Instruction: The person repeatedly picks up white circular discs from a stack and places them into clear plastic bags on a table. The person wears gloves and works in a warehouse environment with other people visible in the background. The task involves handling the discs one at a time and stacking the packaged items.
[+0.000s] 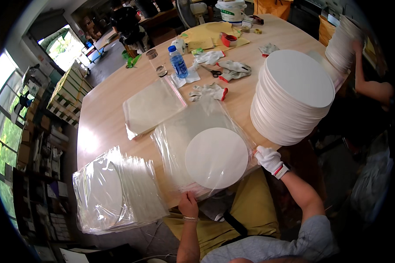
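Grey shirt (pixel 259 245) and tan trousers (pixel 256 199) of the seated person lie nearest the camera, at the near edge of the table (pixel 103 109).

Left hand (pixel 188 205): bare, fingers closed with the thumb on the near edge of a clear bag (pixel 177 142), pinching it. Right hand (pixel 269 158): white glove with a band at the wrist, fingers bent and partly closed at the right edge of the same bag. Fingertips meet the film; whether they grip it or merely rest against it, cannot tell.

White disc (pixel 216 158): lies flat between the hands, beyond and to the right of the left hand, directly left of the right hand. Glints of film cross its face; most of the bag spreads out beyond it and to its left. Neither hand appears to touch the disc itself.

Tall stack (pixel 274 118) of similar discs: just beyond the right hand, apart from it. Bagged discs (pixel 96 188): heaped at the table's left near corner, left of the left hand. Flat pile (pixel 153 105) of clear bags: beyond, toward table centre.

Farther back: loose work gloves (pixel 208 92), scissors (pixel 215 73), blue-capped bottle (pixel 178 65), yellow sheets (pixel 206 31) with a red tape dispenser (pixel 228 39). At far right, a co-worker's hand (pixel 358 46) is against a second stack (pixel 340 44).
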`<state>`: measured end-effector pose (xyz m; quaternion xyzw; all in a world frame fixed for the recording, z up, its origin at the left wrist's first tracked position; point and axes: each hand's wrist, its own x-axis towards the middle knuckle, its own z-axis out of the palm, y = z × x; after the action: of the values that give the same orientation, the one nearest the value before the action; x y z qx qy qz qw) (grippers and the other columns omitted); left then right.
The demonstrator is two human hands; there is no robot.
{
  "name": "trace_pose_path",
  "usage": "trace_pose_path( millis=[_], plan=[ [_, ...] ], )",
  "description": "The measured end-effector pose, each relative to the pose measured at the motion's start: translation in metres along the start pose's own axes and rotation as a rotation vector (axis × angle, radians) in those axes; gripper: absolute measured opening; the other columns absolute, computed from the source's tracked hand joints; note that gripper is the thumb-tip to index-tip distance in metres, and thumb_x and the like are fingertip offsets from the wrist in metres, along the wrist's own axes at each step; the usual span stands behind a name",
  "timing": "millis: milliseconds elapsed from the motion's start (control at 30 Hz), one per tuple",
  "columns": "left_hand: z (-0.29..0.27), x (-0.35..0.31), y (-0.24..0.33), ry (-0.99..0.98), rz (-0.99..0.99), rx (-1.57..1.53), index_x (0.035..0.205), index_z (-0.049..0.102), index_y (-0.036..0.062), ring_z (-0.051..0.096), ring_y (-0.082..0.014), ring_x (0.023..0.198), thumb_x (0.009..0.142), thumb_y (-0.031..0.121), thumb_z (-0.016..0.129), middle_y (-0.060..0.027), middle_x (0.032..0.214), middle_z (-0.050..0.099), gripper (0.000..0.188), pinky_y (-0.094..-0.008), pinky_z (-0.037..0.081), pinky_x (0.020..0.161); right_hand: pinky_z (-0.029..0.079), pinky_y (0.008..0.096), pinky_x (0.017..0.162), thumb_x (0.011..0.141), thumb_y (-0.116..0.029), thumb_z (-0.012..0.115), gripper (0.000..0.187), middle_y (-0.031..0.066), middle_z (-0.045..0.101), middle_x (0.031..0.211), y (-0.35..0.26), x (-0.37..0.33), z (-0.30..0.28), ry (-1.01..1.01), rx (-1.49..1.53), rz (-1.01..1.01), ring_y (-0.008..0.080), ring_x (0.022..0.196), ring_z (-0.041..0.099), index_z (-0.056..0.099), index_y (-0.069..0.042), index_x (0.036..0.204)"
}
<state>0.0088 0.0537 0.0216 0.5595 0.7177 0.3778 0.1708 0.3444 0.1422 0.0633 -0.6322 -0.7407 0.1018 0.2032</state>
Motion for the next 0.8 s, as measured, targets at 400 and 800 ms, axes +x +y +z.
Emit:
trace_pose_path(
  millis=[400, 800],
  plan=[
    [-0.004, 0.012, 0.009, -0.081, 0.03, 0.405, 0.077, 0.058, 0.0086, 0.056, -0.0309, 0.051, 0.084, 0.029, 0.054, -0.0119, 0.059, 0.058, 0.022, -0.0407, 0.045, 0.049, 0.038, 0.042, 0.039, 0.082, -0.028, 0.053, 0.025, 0.0059, 0.047, 0.062, -0.011, 0.006, 0.009, 0.092, -0.388, -0.148, 0.0257, 0.044, 0.051, 0.053, -0.014, 0.062],
    [0.008, 0.019, 0.037, -0.36, 0.448, 0.472, 0.128, 0.041, 0.0055, 0.025, -0.0336, 0.129, 0.08, 0.048, 0.053, -0.0209, 0.14, 0.027, 0.065, -0.0651, 0.019, 0.094, 0.043, 0.0497, 0.052, 0.081, -0.038, 0.048, 0.032, 0.0173, 0.061, 0.067, -0.013, 0.01, 0.011, -0.098, -0.265, 0.213, 0.0348, 0.061, 0.059, 0.054, -0.013, 0.064]
  ],
)
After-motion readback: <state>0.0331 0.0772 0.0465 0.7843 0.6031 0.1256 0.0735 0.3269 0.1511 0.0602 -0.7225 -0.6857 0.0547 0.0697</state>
